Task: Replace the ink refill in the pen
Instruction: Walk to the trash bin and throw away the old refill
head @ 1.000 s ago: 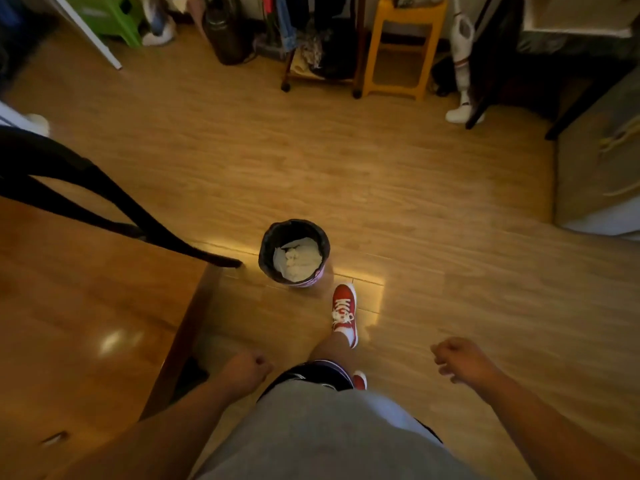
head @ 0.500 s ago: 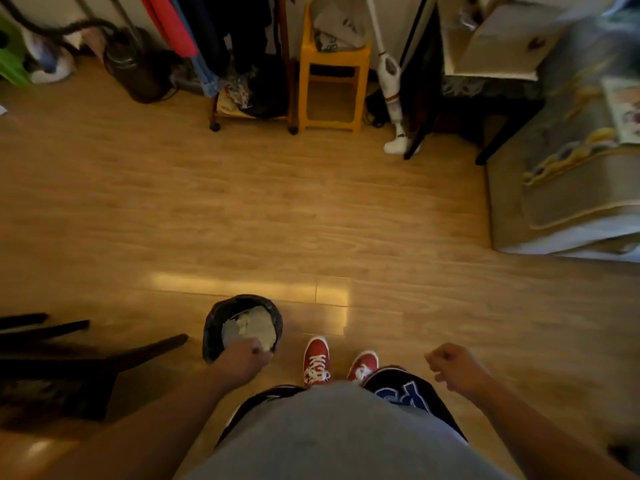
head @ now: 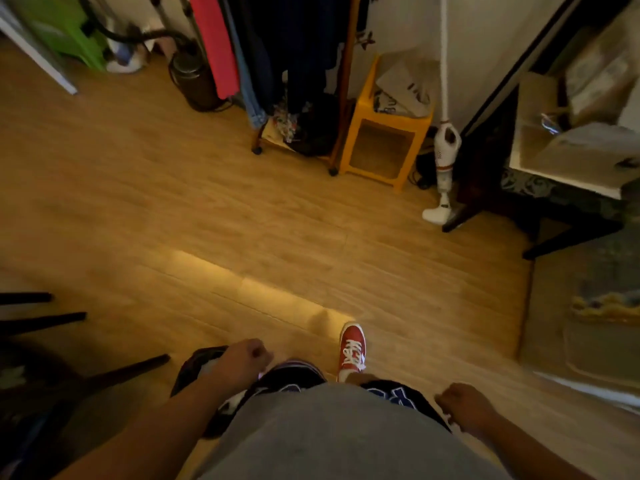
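Pen and ink refill are not in view anywhere in the head camera view; their location cannot be determined. The left hand [head: 242, 358] is curled into a loose fist directly above a dark waste bin [head: 194, 372] on the wooden floor [head: 242, 220], and the right hand [head: 464, 403] is likewise curled at the person's side. Neither hand shows any object protruding from it; a slim refill could possibly be concealed inside a closed fist, but motion blur prevents confirmation. One red shoe [head: 352, 346] is planted forward, and dark chair legs [head: 41, 317] lie at the left edge. Handling guidance, as a judgement: a pen is light and rigid, with a smooth barrel that can slip, so take hold with the fingers around the barrel on either side of the threaded joint and twist. The refill is a thin plastic tube, light and slightly flexible; it may kink if bent and can smear ink at the tip. Grip it near mid-length, keep it straight, and feed it tip first into the barrel without forcing it.
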`<state>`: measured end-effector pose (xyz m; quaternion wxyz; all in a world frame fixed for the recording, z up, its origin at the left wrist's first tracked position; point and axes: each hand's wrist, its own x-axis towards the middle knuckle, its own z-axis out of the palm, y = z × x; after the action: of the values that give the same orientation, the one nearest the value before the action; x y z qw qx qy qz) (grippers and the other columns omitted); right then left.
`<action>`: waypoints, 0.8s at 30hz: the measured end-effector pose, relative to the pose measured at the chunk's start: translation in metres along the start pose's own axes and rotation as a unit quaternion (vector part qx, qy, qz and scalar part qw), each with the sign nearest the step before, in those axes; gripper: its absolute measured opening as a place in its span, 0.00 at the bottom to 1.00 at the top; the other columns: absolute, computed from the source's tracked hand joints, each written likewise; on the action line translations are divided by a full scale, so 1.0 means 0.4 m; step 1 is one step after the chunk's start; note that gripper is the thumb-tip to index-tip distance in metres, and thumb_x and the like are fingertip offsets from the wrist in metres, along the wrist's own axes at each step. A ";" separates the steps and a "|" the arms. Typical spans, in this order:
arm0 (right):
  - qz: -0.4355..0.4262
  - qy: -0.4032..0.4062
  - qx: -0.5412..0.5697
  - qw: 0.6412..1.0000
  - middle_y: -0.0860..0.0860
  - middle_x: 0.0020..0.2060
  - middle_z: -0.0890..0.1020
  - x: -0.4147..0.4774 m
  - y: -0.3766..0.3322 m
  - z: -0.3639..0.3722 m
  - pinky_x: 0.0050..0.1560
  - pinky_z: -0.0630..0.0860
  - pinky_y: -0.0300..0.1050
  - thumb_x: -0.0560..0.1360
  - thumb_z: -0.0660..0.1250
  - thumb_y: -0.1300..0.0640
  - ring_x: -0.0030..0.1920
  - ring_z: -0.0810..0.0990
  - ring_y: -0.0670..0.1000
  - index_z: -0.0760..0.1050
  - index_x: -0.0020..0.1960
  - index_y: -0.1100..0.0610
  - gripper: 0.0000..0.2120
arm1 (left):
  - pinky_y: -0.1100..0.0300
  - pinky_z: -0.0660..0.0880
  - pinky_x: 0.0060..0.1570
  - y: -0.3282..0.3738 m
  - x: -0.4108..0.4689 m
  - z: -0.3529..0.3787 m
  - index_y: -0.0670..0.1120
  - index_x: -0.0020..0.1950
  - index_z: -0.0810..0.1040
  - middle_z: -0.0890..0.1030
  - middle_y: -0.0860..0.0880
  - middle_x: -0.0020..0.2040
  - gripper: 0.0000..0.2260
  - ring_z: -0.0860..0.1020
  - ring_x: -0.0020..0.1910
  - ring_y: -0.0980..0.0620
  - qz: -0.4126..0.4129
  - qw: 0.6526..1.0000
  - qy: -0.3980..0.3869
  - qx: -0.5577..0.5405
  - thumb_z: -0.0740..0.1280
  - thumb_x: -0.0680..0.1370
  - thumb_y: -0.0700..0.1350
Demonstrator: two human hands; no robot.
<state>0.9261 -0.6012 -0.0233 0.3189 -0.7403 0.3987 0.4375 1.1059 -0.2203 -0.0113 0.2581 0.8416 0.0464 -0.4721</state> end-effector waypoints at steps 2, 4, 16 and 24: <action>-0.029 -0.015 -0.036 0.999 0.57 0.35 0.79 0.056 -0.105 -0.087 0.35 0.69 0.43 0.77 0.65 0.53 0.35 0.78 0.55 0.74 0.38 0.60 0.13 | 0.47 0.79 0.51 -0.010 -0.001 -0.021 0.42 0.50 0.79 0.84 0.42 0.47 0.13 0.82 0.47 0.44 -0.031 0.999 0.025 -0.021 0.64 0.78 0.51; -0.060 -0.028 -0.075 0.995 0.59 0.36 0.80 0.103 -0.227 -0.153 0.36 0.70 0.43 0.77 0.66 0.52 0.36 0.79 0.56 0.75 0.39 0.60 0.13 | 0.51 0.78 0.47 -0.032 -0.005 -0.034 0.42 0.50 0.79 0.83 0.42 0.46 0.12 0.81 0.47 0.44 -0.065 0.995 0.052 -0.050 0.63 0.79 0.50; -0.230 -0.051 -0.209 0.949 0.60 0.35 0.75 0.242 -1.104 -0.184 0.36 0.67 0.43 0.77 0.66 0.59 0.34 0.74 0.55 0.71 0.39 0.62 0.11 | 0.59 0.71 0.41 -0.224 0.070 -0.127 0.47 0.43 0.78 0.79 0.48 0.42 0.12 0.78 0.44 0.50 -0.244 0.938 0.045 -0.241 0.62 0.78 0.54; -0.251 -0.048 -0.267 0.929 0.56 0.36 0.79 0.223 -1.475 -0.168 0.31 0.70 0.40 0.77 0.66 0.57 0.35 0.77 0.52 0.77 0.43 0.63 0.09 | 0.59 0.77 0.43 -0.241 0.179 -0.464 0.48 0.49 0.81 0.83 0.48 0.47 0.09 0.81 0.44 0.51 -0.237 0.923 0.095 -0.288 0.63 0.78 0.50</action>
<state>1.4921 -0.4019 -0.0033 0.2273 -0.8519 0.0525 0.4689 1.2575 -0.0601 -0.0295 0.3649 0.7362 0.4027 -0.4033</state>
